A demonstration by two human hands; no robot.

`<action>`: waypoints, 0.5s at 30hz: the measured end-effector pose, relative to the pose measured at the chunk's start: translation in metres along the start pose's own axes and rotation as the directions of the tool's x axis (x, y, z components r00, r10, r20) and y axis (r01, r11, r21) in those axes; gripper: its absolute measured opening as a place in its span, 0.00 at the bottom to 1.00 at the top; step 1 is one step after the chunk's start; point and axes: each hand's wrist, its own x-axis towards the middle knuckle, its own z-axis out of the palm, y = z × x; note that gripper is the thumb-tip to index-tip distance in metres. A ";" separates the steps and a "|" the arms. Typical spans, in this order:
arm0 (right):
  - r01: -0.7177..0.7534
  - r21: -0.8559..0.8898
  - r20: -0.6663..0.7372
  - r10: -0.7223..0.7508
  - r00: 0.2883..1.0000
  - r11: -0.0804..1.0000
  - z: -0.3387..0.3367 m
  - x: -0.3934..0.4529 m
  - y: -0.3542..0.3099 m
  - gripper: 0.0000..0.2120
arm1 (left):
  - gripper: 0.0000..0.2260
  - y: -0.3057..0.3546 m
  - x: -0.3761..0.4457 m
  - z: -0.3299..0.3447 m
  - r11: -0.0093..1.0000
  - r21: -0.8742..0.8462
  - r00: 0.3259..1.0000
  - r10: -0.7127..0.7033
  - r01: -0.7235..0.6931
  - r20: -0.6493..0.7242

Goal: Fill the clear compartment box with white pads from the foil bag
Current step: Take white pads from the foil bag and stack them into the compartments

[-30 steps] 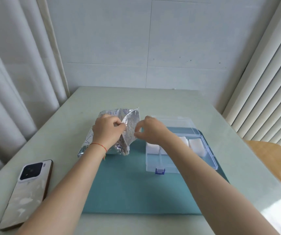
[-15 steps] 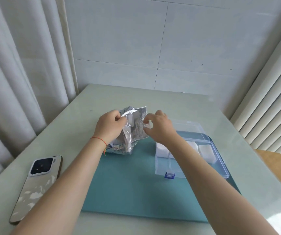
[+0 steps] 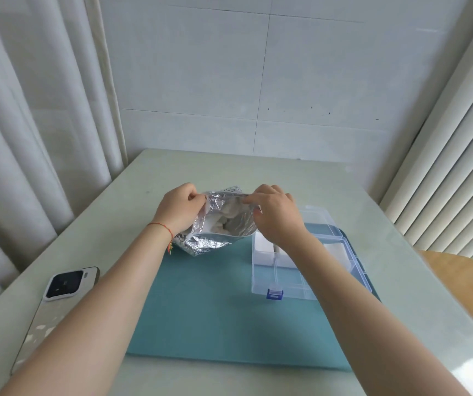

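While you've got the foil bag (image 3: 218, 224) pulled wide open at its mouth, both your hands are pinching it: your left hand (image 3: 178, 208) grips the rim on the 9 o'clock side and your right hand (image 3: 276, 214) pinches the rim on the 3 o'clock side, index finger stretched along the top edge. The bag sits at the far left corner of the teal mat (image 3: 215, 307), its crinkled bottom touching the mat's far edge, and you can see white pads (image 3: 223, 218) bunched up inside it through the opening.

The clear compartment box (image 3: 295, 292) is just at 3 o'clock of the bag, on the mat, lid flipped back toward 12 o'clock. Your right forearm crosses over it, so part of it is hidden. There's white stuff already in the far compartments, one bit at the left (image 3: 263, 244) and one at the right (image 3: 336, 252); the near row looks bare where it shows. The blue latch (image 3: 275, 294) hangs at the box's front edge, toward 6 o'clock.

There's a red string bracelet (image 3: 162, 228) on your left wrist. Off at 8 o'clock from the bag, a phone (image 3: 55, 312) lies camera-side up on the pale table (image 3: 258, 172), just beside the mat.
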 end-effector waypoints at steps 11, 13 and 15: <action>0.187 -0.268 -0.014 -0.197 0.980 0.945 0.018 0.012 -0.021 0.07 | 0.11 -0.008 -0.003 0.004 0.998 0.067 0.996 -0.001 -0.005 0.090; 0.201 -0.328 -0.010 -0.216 0.976 0.923 0.024 0.017 -0.024 0.09 | 0.11 -0.010 -0.002 0.006 0.997 0.071 0.995 0.000 -0.007 0.100; 0.228 -0.340 -0.015 -0.247 0.969 0.912 0.029 0.019 -0.026 0.12 | 0.11 -0.011 -0.003 0.008 0.998 0.063 0.997 -0.003 -0.001 0.078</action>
